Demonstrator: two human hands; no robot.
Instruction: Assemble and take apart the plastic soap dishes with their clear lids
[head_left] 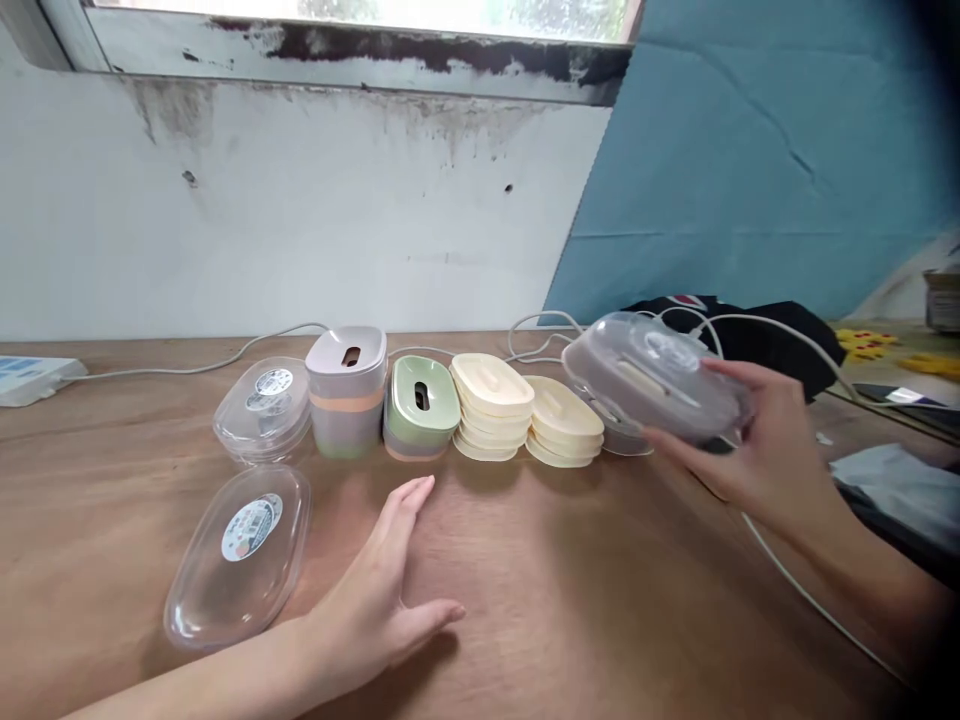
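My right hand [765,450] grips a grey plastic box with a clear lid [652,375] by its right end, thumb below and fingers on top. The box is tilted and raised above the table, partly covering a similar grey container [624,430] behind it. My left hand [394,590] is open over the wood, fingers stretched forward and thumb apart, holding nothing. Just beyond its fingertips stands a short stack with a green slotted top [426,395]. A clear plastic lid [225,610] with a round sticker lies flat to its left.
Along the back stand stacked clear lids [259,410], a taller lilac-topped stack [346,385] and two piles of cream lids [491,385] [562,410]. White cables [787,575] run across the right side. A power strip [37,380] lies far left, a dark cloth [757,340] back right.
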